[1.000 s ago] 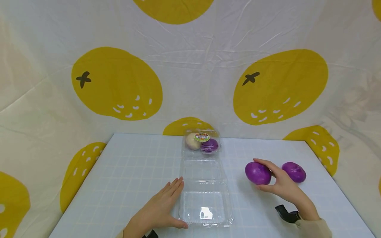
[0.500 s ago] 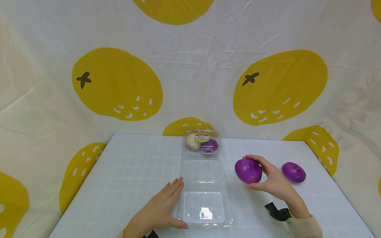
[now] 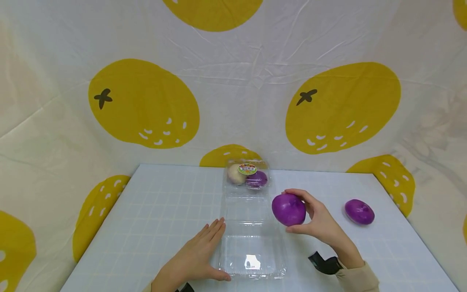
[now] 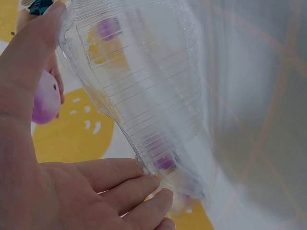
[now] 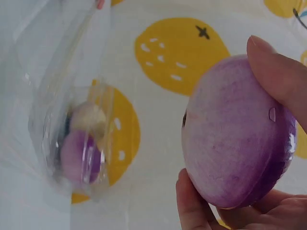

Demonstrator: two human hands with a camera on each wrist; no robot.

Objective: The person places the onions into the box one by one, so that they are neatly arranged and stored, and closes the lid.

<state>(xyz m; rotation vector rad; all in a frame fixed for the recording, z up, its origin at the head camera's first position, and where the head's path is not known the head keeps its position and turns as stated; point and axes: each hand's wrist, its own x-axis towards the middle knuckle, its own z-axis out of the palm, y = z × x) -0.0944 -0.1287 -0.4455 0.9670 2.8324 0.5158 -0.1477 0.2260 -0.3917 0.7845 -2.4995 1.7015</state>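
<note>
My right hand (image 3: 322, 223) holds a purple onion (image 3: 288, 209) between the thumb and fingers, raised just right of an open clear plastic clamshell box (image 3: 251, 247). In the right wrist view, that onion (image 5: 230, 139) has a smooth, shiny skin, with the thumb on one side and fingers on the other. My left hand (image 3: 197, 257) lies along the box's left edge with its fingers straight and thumb spread. The left wrist view shows the fingertips (image 4: 136, 182) touching the clear plastic wall (image 4: 144, 72). A second purple onion (image 3: 359, 211) lies on the table at right.
Behind the open box, a lidded clear box (image 3: 264, 163) with an oval label (image 3: 247, 169) contains a pale round item (image 3: 235, 177) and a purple one (image 3: 257, 179). The pale checked table (image 3: 175, 194) ends at a hanging cloth (image 3: 240, 97) with yellow fruit prints.
My right hand has carried the purple onion leftward, away from the other onion and up to the open box's right side. The left hand has stayed in place.
</note>
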